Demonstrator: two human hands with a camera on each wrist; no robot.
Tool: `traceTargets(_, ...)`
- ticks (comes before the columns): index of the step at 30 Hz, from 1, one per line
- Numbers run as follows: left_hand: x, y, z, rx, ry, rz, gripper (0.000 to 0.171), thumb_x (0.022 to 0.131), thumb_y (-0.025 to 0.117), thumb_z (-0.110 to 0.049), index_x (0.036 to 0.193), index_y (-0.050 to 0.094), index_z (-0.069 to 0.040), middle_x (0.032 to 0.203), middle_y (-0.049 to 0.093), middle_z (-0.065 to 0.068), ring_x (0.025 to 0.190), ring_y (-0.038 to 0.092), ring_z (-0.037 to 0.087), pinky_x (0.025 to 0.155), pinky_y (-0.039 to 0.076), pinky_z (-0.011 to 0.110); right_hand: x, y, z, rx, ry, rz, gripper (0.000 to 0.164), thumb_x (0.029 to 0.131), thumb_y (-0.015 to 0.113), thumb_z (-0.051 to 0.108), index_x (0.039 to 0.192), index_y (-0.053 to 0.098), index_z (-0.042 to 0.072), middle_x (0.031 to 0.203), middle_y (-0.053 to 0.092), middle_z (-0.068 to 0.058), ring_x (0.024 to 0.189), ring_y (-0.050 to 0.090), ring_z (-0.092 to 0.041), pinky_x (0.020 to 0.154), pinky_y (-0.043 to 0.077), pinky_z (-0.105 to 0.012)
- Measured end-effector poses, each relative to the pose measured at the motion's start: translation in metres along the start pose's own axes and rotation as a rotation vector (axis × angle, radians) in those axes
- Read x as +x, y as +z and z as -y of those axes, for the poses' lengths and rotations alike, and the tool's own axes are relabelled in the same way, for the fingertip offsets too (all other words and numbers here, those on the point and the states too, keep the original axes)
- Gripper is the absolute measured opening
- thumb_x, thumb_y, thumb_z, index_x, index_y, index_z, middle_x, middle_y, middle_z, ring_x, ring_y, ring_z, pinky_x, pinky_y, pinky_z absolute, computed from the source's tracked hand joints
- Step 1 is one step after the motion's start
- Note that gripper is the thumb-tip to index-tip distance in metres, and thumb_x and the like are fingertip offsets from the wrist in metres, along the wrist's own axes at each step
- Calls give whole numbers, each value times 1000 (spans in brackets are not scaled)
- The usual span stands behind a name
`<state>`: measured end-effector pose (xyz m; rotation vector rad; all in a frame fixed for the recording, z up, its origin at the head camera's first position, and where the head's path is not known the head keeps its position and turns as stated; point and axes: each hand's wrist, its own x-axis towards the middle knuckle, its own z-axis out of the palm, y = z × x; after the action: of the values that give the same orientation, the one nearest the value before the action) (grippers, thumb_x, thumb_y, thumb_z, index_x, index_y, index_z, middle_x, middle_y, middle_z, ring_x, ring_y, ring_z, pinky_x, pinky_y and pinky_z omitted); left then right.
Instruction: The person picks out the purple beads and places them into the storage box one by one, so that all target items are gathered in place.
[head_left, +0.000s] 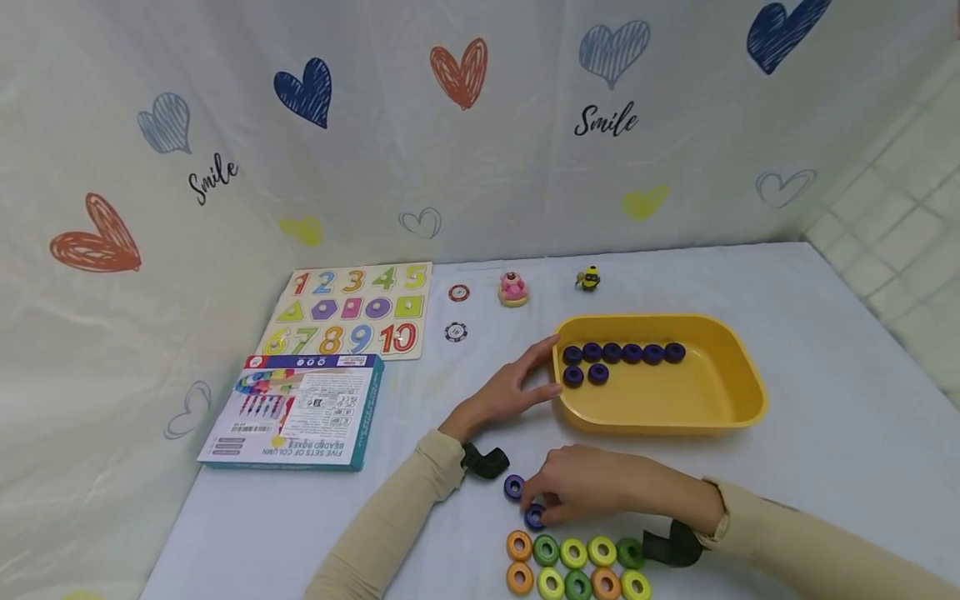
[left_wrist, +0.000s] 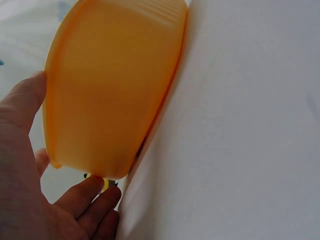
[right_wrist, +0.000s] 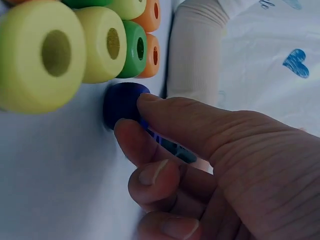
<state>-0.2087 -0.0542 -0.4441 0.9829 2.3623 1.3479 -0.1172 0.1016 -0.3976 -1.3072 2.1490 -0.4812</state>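
Note:
My left hand point(head_left: 510, 387) is at the left end of the yellow tray point(head_left: 660, 417). In the left wrist view its thumb and a finger touch the tray's rim point(left_wrist: 48, 110), with the hand spread. Low over the table, my right hand point(head_left: 592, 482) pinches a dark blue ring-shaped bead point(right_wrist: 122, 106) between thumb and index finger. Another blue bead point(head_left: 514, 476) lies just beyond those fingertips. Inside the tray, several dark blue beads point(head_left: 632, 353) form a full row along the far side and a shorter one before it.
Two rows of orange, green and yellow beads point(head_left: 573, 553) lie near the front edge. At left are a bead-set box point(head_left: 300, 412) and a number board point(head_left: 363, 310). Two round chips point(head_left: 456, 332), a pink figurine point(head_left: 513, 289) and a bee figurine point(head_left: 588, 278) stand behind.

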Motion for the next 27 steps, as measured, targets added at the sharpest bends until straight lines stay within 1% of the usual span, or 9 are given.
traceTargets(3, -2, -1, -4, -6, 0, -1, 68, 90, 54, -35, 145, 16, -23, 145, 29, 0, 130, 24, 6, 107, 21, 34, -10, 2, -4, 14, 41, -25, 17, 82, 66, 22, 99, 67, 25, 64, 52, 20, 53, 44, 5, 50, 38, -13)
traceTargets(8, 5, 6, 16, 13, 3, -15, 70, 88, 54, -42, 145, 15, -30, 145, 26, -9, 130, 24, 5, 107, 21, 33, -33, 3, -15, 72, 130, -77, 16, 82, 65, 23, 98, 65, 27, 64, 51, 20, 55, 45, 3, 52, 40, -15)
traceTargets(10, 8, 10, 26, 25, 1, -21, 70, 87, 54, -44, 144, 14, -34, 145, 24, -13, 130, 23, 4, 107, 21, 33, -41, 4, -21, 108, 140, -100, 16, 82, 65, 24, 97, 65, 27, 64, 52, 20, 55, 47, 3, 52, 41, -16)
traceTargets(12, 9, 11, 30, 32, 0, -22, 71, 87, 54, -46, 143, 13, -37, 144, 23, -16, 130, 22, 3, 107, 21, 34, -49, 6, -28, 170, 143, -110, 15, 83, 64, 25, 97, 64, 28, 65, 54, 19, 55, 47, 2, 52, 42, -16)
traceTargets(16, 8, 10, 31, 28, -3, -27, 71, 86, 53, -49, 143, 12, -39, 144, 23, -18, 130, 22, 2, 107, 20, 35, -58, 11, -39, 346, 107, -91, 19, 84, 63, 27, 103, 63, 25, 68, 58, 14, 52, 47, 1, 49, 43, -17)
traceTargets(19, 7, 9, 30, 28, -11, -33, 71, 85, 53, -51, 143, 12, -39, 144, 23, -18, 130, 22, 1, 108, 20, 35, -58, 13, -46, 429, 56, -76, 25, 84, 63, 28, 108, 61, 22, 70, 59, 11, 48, 47, 0, 45, 44, -19)
traceTargets(21, 6, 8, 29, 29, -15, -35, 72, 85, 53, -51, 143, 12, -39, 144, 24, -17, 130, 22, 2, 107, 20, 35, -57, 14, -48, 442, 36, -76, 27, 83, 64, 28, 109, 61, 20, 71, 60, 11, 46, 46, 1, 44, 44, -19)
traceTargets(24, 7, 9, 29, 29, -15, -35, 71, 85, 53, -51, 143, 12, -39, 144, 24, -18, 130, 22, 1, 107, 20, 35, -56, 14, -46, 435, 46, -83, 27, 82, 65, 29, 107, 62, 19, 69, 59, 12, 47, 46, 2, 44, 44, -18)
traceTargets(27, 8, 11, 30, 22, -7, -28, 70, 86, 53, -49, 142, 12, -40, 144, 23, -18, 130, 22, 2, 107, 20, 35, -59, 7, -41, 417, 41, -81, 27, 83, 65, 29, 107, 63, 18, 69, 59, 13, 48, 46, 2, 45, 44, -18)
